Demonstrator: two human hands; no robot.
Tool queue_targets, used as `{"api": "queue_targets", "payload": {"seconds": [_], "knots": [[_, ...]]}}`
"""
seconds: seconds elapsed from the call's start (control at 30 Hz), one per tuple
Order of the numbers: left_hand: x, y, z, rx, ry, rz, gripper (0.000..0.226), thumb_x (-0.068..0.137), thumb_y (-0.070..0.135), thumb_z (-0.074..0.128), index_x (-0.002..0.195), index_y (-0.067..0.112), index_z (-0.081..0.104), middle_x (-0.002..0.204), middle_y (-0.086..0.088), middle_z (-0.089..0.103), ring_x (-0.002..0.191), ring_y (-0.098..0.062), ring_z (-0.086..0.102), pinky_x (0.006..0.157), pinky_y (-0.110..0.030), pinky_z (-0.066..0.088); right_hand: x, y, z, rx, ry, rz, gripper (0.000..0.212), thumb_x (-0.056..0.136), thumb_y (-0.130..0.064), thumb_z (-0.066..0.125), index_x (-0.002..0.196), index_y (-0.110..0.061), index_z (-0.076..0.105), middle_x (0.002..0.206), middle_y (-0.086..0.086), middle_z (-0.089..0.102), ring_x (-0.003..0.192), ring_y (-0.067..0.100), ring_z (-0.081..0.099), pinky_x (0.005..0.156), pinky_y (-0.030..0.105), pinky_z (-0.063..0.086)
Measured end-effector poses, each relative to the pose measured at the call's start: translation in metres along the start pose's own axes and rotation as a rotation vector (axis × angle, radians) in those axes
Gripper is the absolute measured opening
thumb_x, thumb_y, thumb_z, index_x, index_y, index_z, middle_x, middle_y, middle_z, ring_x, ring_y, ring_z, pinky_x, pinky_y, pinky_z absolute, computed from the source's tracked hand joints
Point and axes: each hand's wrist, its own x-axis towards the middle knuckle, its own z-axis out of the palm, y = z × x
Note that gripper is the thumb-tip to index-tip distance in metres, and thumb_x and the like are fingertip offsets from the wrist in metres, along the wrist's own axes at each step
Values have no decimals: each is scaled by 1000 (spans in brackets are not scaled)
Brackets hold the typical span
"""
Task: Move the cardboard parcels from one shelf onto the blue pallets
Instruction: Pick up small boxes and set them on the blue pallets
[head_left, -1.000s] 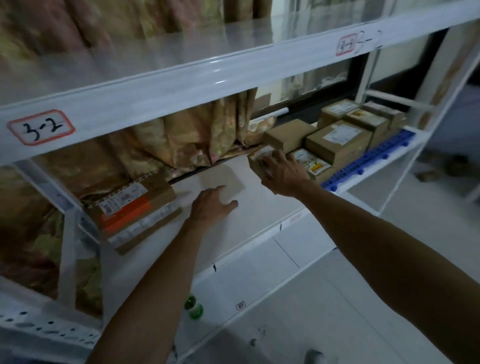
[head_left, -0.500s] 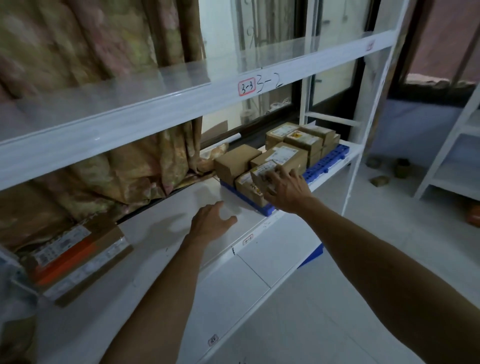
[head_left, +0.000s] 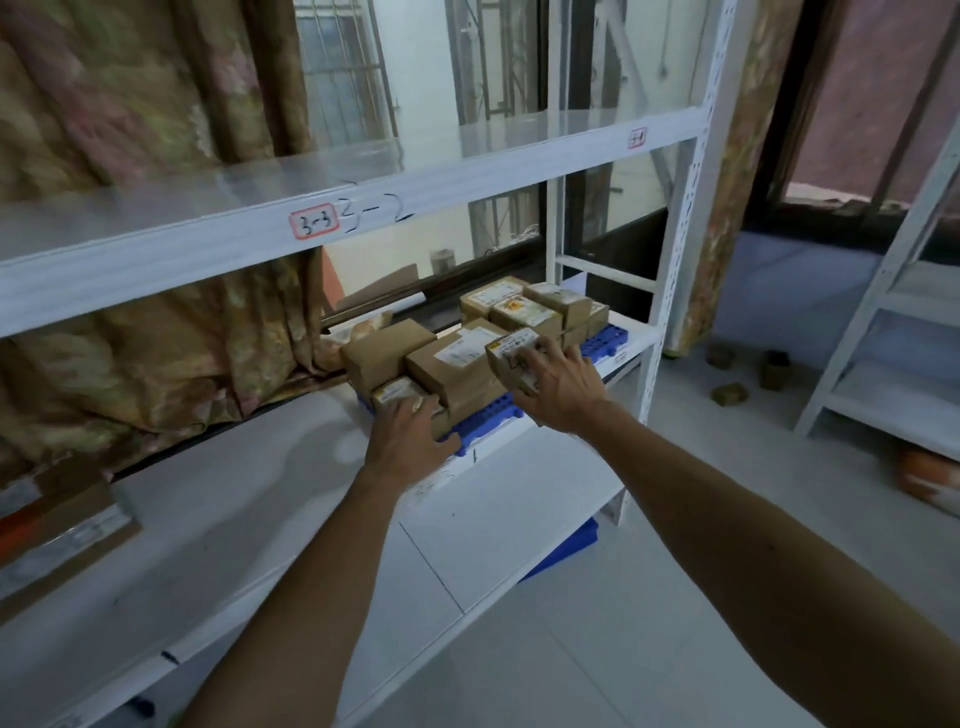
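Head camera looked down at a white metal shelf (head_left: 270, 499) with a patterned curtain (head_left: 156, 364) hanging behind it and a window (head_left: 498, 93) further right. A flat cardboard parcel with an orange stripe (head_left: 57, 530) lay at the far left of the shelf, well apart from both hands. On the right part of the shelf stood a blue pallet (head_left: 483, 423), ribbed plastic, loaded with brown cardboard parcels (head_left: 530, 312) set close together, most with white labels. The right hand (head_left: 558, 387) gripped a small labelled parcel (head_left: 511, 356), fingers curled over its top, at the front of the pile. The left hand (head_left: 408, 441) rested with fingers loosely spread on another small parcel (head_left: 397, 395) at the pallet's near corner. A large taped parcel (head_left: 457, 364) lay between these two.
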Motion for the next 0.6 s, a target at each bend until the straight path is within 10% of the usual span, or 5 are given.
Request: {"api": "queue_targets", "payload": {"seconds": [0.37, 0.6], "knots": [[80, 82, 5, 54, -75, 117, 70, 87, 57, 54, 148, 25, 38, 137, -6, 52, 122, -27, 53, 94, -42, 50, 17, 92, -3, 2, -1, 83, 67, 88, -61, 49, 144, -30, 31, 150, 7, 31, 128, 37, 39, 102, 51, 41], [163, 98, 28, 26, -51, 74, 52, 80, 62, 42, 121, 32, 54, 127, 0, 59, 108, -24, 57, 81, -40, 53, 71, 141, 11, -45, -21, 85, 66, 89, -61, 50, 144, -32, 28, 151, 7, 28, 127, 36, 40, 101, 49, 41]]}}
